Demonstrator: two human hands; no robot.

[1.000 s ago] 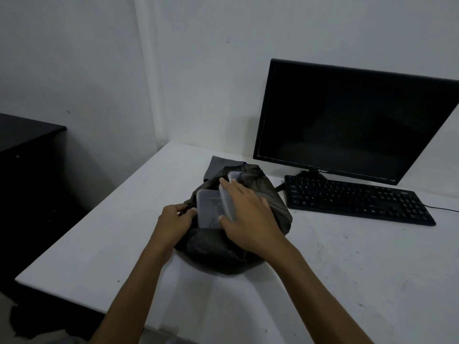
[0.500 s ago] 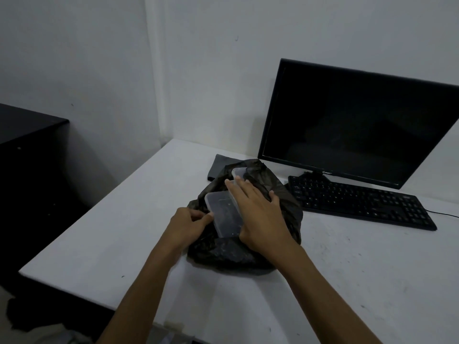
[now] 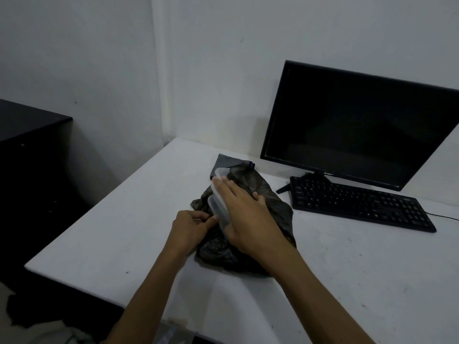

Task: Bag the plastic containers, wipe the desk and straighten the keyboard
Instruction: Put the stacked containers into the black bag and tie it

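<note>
A dark plastic bag [image 3: 275, 207] lies crumpled on the white desk [image 3: 124, 219]. Clear plastic containers [image 3: 218, 207] stand on edge in its mouth, one corner poking out at the top. My right hand [image 3: 248, 217] lies flat over the containers, fingers spread, gripping them from the right. My left hand [image 3: 191, 227] pinches the bag's rim beside the containers' lower end. A black keyboard [image 3: 360, 204] sits at a slant to the right of the bag. A grey cloth [image 3: 223, 162] lies folded behind the bag, mostly hidden.
A black monitor [image 3: 360, 125] stands at the back right, its stand behind the keyboard. The keyboard's cable [image 3: 444, 216] runs off to the right. A dark cabinet [image 3: 29, 150] stands left of the desk. White walls meet in the corner behind.
The containers have tipped from lying flatter to standing on edge and sunk deeper into the bag under my right hand. My left hand keeps hold of the bag's rim.
</note>
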